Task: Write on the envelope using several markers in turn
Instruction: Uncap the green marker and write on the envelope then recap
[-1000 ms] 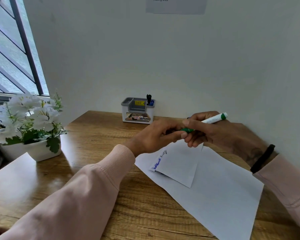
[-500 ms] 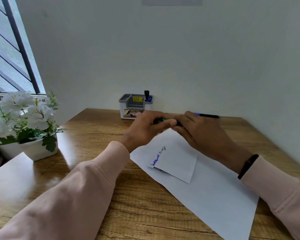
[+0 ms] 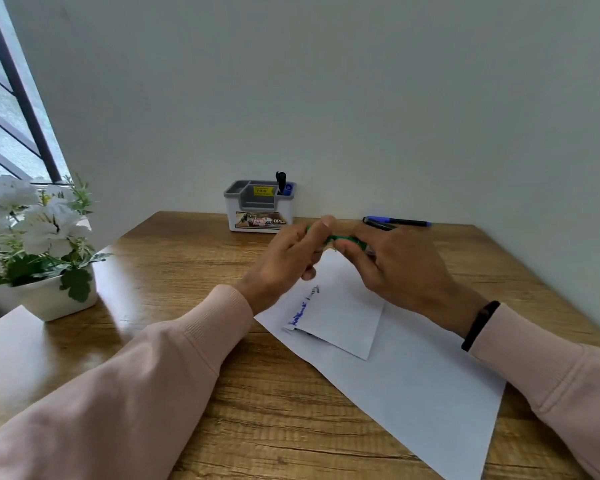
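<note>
Left hand (image 3: pixel 284 258): fingers curled, pinching green marker's left end, likely the cap.
Green marker (image 3: pixel 340 239): light, rigid, smooth; held between both hands above envelope.
Envelope (image 3: pixel 340 313): thin, floppy, flat on paper sheet (image 3: pixel 430 393).
Right hand (image 3: pixel 399 268): grips barrel.

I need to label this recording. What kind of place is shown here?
Probably a small writing desk in a home or office corner. A wooden table stands against a plain wall beside a window, with a pen organizer, a potted white-flower plant, and an envelope on paper.
</note>
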{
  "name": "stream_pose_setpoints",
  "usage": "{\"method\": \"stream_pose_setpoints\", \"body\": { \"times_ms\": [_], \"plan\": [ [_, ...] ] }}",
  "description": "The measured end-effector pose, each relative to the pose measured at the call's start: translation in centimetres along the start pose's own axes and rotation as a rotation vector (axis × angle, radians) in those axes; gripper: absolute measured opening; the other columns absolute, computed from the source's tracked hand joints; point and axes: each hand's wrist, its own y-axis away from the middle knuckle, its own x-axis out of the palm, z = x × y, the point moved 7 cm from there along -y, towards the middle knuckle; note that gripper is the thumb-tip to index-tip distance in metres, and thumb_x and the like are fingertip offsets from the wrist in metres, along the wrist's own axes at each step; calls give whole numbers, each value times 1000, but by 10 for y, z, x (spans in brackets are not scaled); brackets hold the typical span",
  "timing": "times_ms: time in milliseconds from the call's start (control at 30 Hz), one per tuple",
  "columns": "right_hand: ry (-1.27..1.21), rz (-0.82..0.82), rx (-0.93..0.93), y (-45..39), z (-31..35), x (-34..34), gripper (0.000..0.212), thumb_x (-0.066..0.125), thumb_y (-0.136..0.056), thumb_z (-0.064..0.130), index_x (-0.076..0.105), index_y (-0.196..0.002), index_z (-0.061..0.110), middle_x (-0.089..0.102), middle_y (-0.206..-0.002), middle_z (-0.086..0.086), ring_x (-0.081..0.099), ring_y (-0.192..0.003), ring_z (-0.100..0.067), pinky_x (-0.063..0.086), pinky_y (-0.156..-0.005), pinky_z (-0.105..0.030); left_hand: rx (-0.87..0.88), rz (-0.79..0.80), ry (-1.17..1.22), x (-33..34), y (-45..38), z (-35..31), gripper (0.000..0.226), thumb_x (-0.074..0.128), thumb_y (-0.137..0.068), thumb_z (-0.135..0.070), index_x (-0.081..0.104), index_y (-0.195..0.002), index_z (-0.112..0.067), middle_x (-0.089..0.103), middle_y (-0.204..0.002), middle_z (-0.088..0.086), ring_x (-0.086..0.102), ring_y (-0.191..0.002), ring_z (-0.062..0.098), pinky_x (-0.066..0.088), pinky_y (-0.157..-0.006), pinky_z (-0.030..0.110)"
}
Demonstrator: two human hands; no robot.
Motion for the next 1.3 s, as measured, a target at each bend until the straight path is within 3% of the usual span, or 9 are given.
{"method": "stream_pose_setpoints", "body": {
  "times_ms": [167, 267, 367, 467, 567, 700, 767, 900, 1300],
  "plan": [
    [-289, 289, 192, 3, -16, 29, 30, 45, -106, 54, 55, -82, 39, 55, -65, 13, 54, -60, -4, 38, -57, -29, -127, -198, 221, -32, -8, 5, 42, 50, -105, -47, 54, -72, -21, 47, -59, -5, 41, -50, 10, 44, -51, 26],
    [-651, 375, 379, 10, -20, 44, 5, 46, -112, 37, 46, -115, 41, 65, -67, 8, 54, -53, 0, 42, -53, -15, -274, -233, 610, -44, -4, 18, 34, 48, -104, -33, 68, -92, -8, 61, -77, 7, 56, -58, 15, 55, -57, 28],
    [-1030, 276, 615, 11, -31, 43, 16, 50, -110, 20, 49, -109, 36, 65, -77, 0, 48, -50, -9, 39, -45, -23, -344, -263, 771, -49, -4, 25, 37, 56, -99, -41, 70, -96, -7, 63, -78, 8, 59, -63, 17, 53, -57, 27],
    [-1585, 217, 772, 6, -29, 43, 27, 52, -95, 2, 71, -110, 15, 73, -89, -14, 64, -60, -18, 53, -50, -28, -273, -188, 13, -58, -8, 20, 35, 70, -90, -54, 70, -77, -21, 52, -56, -13, 43, -52, 7, 37, -47, 21],
    [-1951, 182, 739, 5, -27, 39, 37, 60, -83, 3, 80, -113, 10, 78, -99, -15, 77, -82, -22, 64, -70, -30, -66, 144, -604, -41, -11, 10, 30, 68, -79, -71, 75, -91, -45, 52, -57, -14, 42, -50, 1, 35, -49, 14],
    [-1676, 175, 612, 6, -25, 35, 12, 71, -95, 25, 77, -99, 16, 69, -75, -7, 70, -67, -21, 61, -65, -33, -148, 359, -895, -34, -3, 23, 79, 71, -62, -83, 51, -135, -60, 63, -121, -18, 55, -103, 1, 44, -94, 28],
    [-1533, 203, 585, 7, -23, 36, 33, 67, -99, 38, 80, -91, 9, 60, -63, -13, 64, -53, -22, 57, -56, -35, -160, 421, -1047, -30, -1, 29, 89, 71, -63, -85, 39, -143, -62, 50, -145, -14, 44, -127, 15, 33, -110, 44],
    [-1373, 300, 521, 12, -12, 42, 17, 70, -90, 17, 83, -94, 7, 73, -68, -19, 78, -65, -34, 64, -58, -34, -174, 470, -1092, -24, 0, 34, 93, 70, -63, -85, 36, -146, -61, 42, -105, -19, 38, -108, 15, 32, -91, 39],
    [-862, 442, 433, 13, -13, 57, 13, 75, -93, 7, 76, -84, 16, 78, -66, -11, 72, -53, -18, 59, -55, -25, -151, 496, -1048, -23, -2, 40, 95, 70, -60, -87, 34, -145, -62, 40, -102, -22, 42, -104, 13, 36, -84, 33]
  ]
}}
